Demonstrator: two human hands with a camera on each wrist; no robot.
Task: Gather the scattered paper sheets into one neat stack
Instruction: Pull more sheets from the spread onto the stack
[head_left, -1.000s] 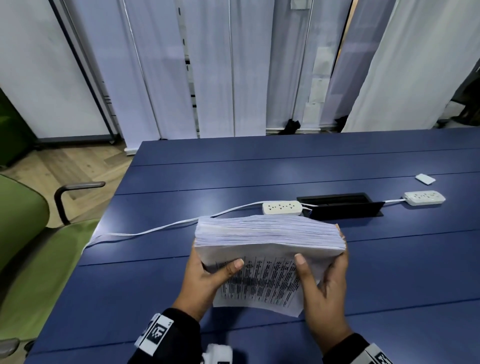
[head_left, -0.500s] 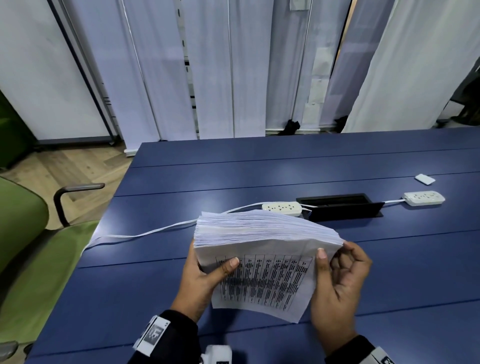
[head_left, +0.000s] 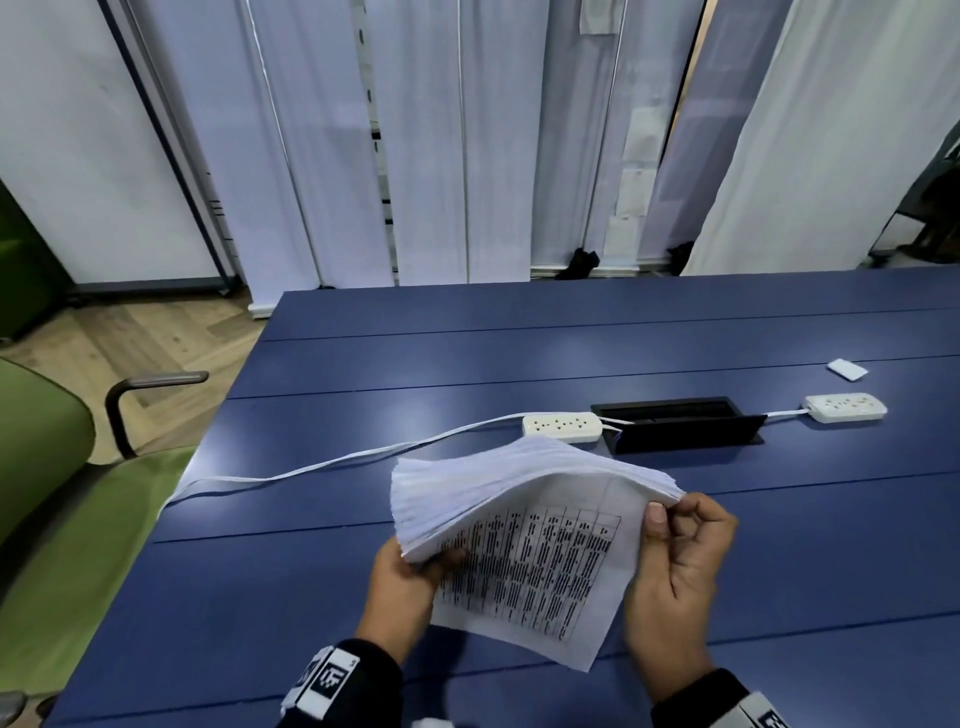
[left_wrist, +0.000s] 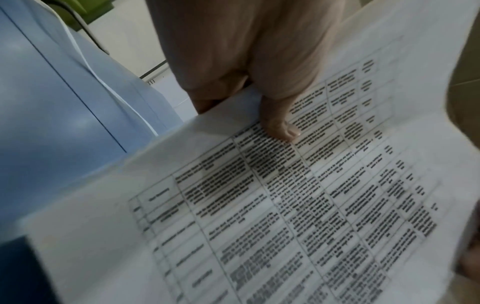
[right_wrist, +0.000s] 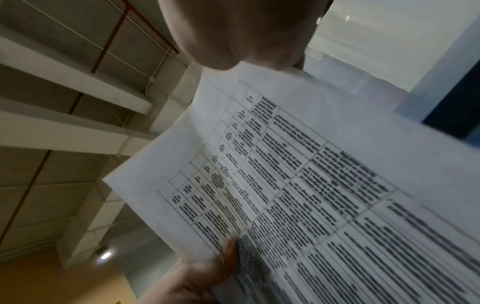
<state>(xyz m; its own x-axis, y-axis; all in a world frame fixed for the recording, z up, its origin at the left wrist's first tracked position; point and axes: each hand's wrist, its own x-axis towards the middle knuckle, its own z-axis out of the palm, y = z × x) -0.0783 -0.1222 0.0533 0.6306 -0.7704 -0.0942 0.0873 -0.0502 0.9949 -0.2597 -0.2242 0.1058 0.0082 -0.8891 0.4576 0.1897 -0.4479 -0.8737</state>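
A thick paper stack (head_left: 519, 475) is held up above the blue table (head_left: 519, 353), its top edge bowed and fanned. The front sheet (head_left: 535, 566) carries a printed table. My left hand (head_left: 410, 577) grips the stack's lower left side, and its thumb (left_wrist: 280, 129) lies on the printed sheet (left_wrist: 285, 205). My right hand (head_left: 670, 514) pinches the stack's upper right corner, with its fingers curled behind. In the right wrist view the printed sheet (right_wrist: 311, 185) fills the frame, with the left thumb (right_wrist: 228, 253) on its far edge.
Behind the stack lie a white power strip (head_left: 562, 427), a black cable box (head_left: 675, 423), a second power strip (head_left: 845, 407) and a small white card (head_left: 847, 369). A white cord (head_left: 311, 470) runs off the table's left edge. A green chair (head_left: 47, 467) stands at the left.
My right hand left the stack's right side and went up to pinch its top right corner. The stack has bowed and fanned, and it now leans to the right.
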